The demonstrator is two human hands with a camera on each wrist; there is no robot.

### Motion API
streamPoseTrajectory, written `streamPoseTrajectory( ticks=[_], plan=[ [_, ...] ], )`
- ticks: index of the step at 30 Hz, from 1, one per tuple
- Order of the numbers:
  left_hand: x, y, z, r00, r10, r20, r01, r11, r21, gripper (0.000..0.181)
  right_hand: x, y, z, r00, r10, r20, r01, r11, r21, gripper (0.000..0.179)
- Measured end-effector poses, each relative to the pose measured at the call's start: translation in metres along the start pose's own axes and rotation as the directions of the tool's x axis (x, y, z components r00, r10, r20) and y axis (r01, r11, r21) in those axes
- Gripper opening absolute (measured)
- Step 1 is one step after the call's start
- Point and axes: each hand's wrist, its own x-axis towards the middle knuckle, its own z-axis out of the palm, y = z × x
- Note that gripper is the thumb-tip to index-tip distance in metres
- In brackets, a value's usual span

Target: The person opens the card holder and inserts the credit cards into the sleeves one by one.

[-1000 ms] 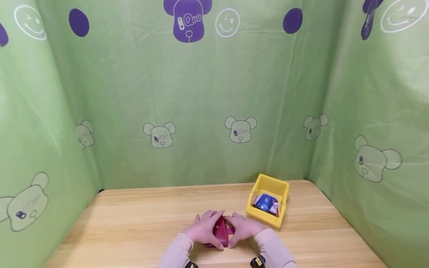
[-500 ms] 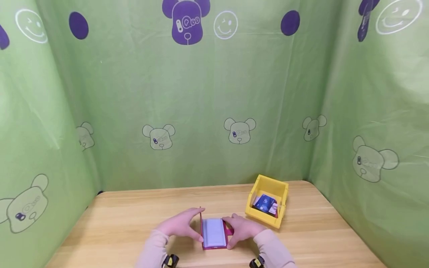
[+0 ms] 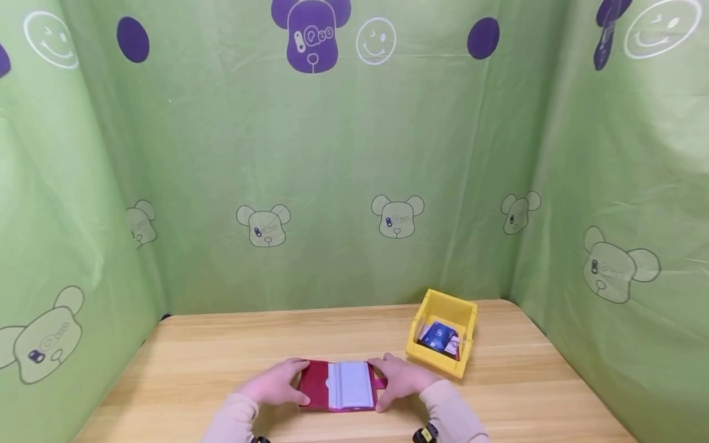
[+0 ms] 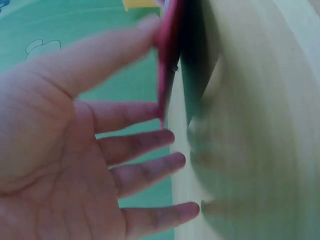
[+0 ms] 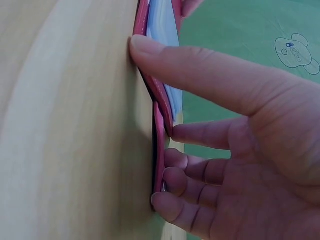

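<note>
A red card wallet (image 3: pixel 316 384) lies unfolded on the table, its pale clear sleeves (image 3: pixel 353 386) showing on the right half. My left hand (image 3: pixel 274 383) holds the left cover between thumb and index finger at its near and far edges. In the left wrist view, that cover (image 4: pixel 167 55) is tilted off the wood, and the other fingers stretch past it. On the opposite side my right hand (image 3: pixel 404 376) grips the wallet's right edge, thumb at the near corner. Under its curled fingers is the closing strap (image 5: pixel 159 150), seen in the right wrist view.
A yellow bin (image 3: pixel 468 357) stands behind and to the right of my right hand, with several cards (image 3: pixel 439 336) inside, a blue one on top. The wooden table (image 3: pixel 221 344) reaches back to green patterned curtains (image 3: pixel 332 264) on three sides.
My left hand has swung the wallet's cover over to the left, from folded, through upright, to nearly flat, uncovering the sleeves. The right hand has stayed at the right edge.
</note>
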Motion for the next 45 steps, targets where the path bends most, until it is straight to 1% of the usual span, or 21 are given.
streamPoseTrajectory(
  ticks=[6, 8, 12, 19, 22, 25, 28, 30, 32, 33, 35, 36, 38, 39, 41, 43, 45],
  plan=[
    [0.003, -0.003, 0.006, 1.0, -0.018, 0.005, 0.017, 0.996, 0.086, 0.079, 0.0, 0.001, 0.0, 1.0, -0.008, -0.002, 0.008, 1.0, 0.006, 0.097],
    [0.004, -0.004, 0.009, 1.0, -0.019, 0.003, 0.018, 0.995, 0.101, 0.079, 0.001, 0.001, -0.001, 1.0, -0.011, -0.008, 0.011, 1.0, 0.007, 0.098],
    [0.005, -0.003, 0.011, 1.0, -0.023, -0.012, 0.024, 0.994, 0.102, 0.078, 0.002, 0.001, -0.001, 1.0, -0.017, -0.018, 0.017, 1.0, 0.008, 0.099],
    [0.004, -0.002, 0.01, 0.999, -0.032, -0.025, 0.034, 0.996, 0.082, 0.077, 0.003, -0.001, -0.003, 1.0, -0.011, -0.005, 0.011, 1.0, -0.015, 0.1],
    [0.005, -0.003, 0.011, 0.999, -0.029, -0.028, 0.031, 0.997, 0.077, 0.077, 0.002, -0.001, -0.009, 0.999, -0.034, -0.008, 0.034, 0.999, -0.029, 0.096],
    [0.005, -0.003, 0.011, 0.999, -0.026, -0.023, 0.028, 0.997, 0.073, 0.077, 0.0, 0.002, -0.019, 0.996, -0.089, -0.023, 0.089, 0.996, 0.014, 0.088],
    [0.004, -0.002, 0.011, 0.999, -0.033, -0.018, 0.034, 0.997, 0.063, 0.078, -0.005, 0.008, -0.034, 0.985, -0.163, -0.049, 0.167, 0.983, 0.078, 0.072],
    [0.003, -0.001, 0.012, 0.999, -0.035, -0.018, 0.036, 0.997, 0.063, 0.078, -0.01, 0.014, -0.047, 0.981, -0.181, -0.07, 0.189, 0.972, 0.137, 0.059],
    [0.002, -0.001, 0.012, 0.999, -0.038, -0.02, 0.039, 0.997, 0.062, 0.078, -0.012, 0.022, -0.06, 0.978, -0.174, -0.112, 0.189, 0.97, 0.151, 0.048],
    [0.001, -0.001, 0.012, 0.999, -0.038, -0.021, 0.039, 0.997, 0.061, 0.078, -0.013, 0.026, -0.066, 0.979, -0.15, -0.135, 0.172, 0.969, 0.175, 0.045],
    [0.001, -0.002, 0.012, 0.999, -0.037, -0.023, 0.038, 0.997, 0.062, 0.078, -0.014, 0.034, -0.076, 0.977, -0.069, -0.201, 0.113, 0.97, 0.216, 0.039],
    [0.001, -0.002, 0.012, 0.999, -0.036, -0.024, 0.038, 0.997, 0.063, 0.078, -0.013, 0.038, -0.081, 0.971, -0.025, -0.239, 0.083, 0.968, 0.236, 0.038],
    [0.001, -0.003, 0.013, 0.999, -0.034, -0.025, 0.035, 0.998, 0.06, 0.078, -0.011, 0.044, -0.088, 0.947, 0.07, -0.315, 0.029, 0.954, 0.299, 0.037],
    [0.0, -0.003, 0.013, 0.999, -0.033, -0.026, 0.035, 0.998, 0.061, 0.078, -0.01, 0.047, -0.09, 0.929, 0.122, -0.35, -0.003, 0.947, 0.322, 0.037],
    [0.0, -0.003, 0.013, 0.999, -0.03, -0.028, 0.031, 0.998, 0.06, 0.078, -0.006, 0.053, -0.092, 0.886, 0.196, -0.421, -0.055, 0.945, 0.323, 0.038],
    [0.0, -0.003, 0.013, 0.999, -0.03, -0.029, 0.031, 0.998, 0.053, 0.078, -0.001, 0.059, -0.091, 0.845, 0.247, -0.474, -0.107, 0.947, 0.304, 0.04],
    [-0.001, -0.003, 0.012, 0.999, -0.03, -0.029, 0.032, 0.998, 0.049, 0.077, 0.004, 0.064, -0.089, 0.811, 0.296, -0.504, -0.159, 0.942, 0.297, 0.043]
  ],
)
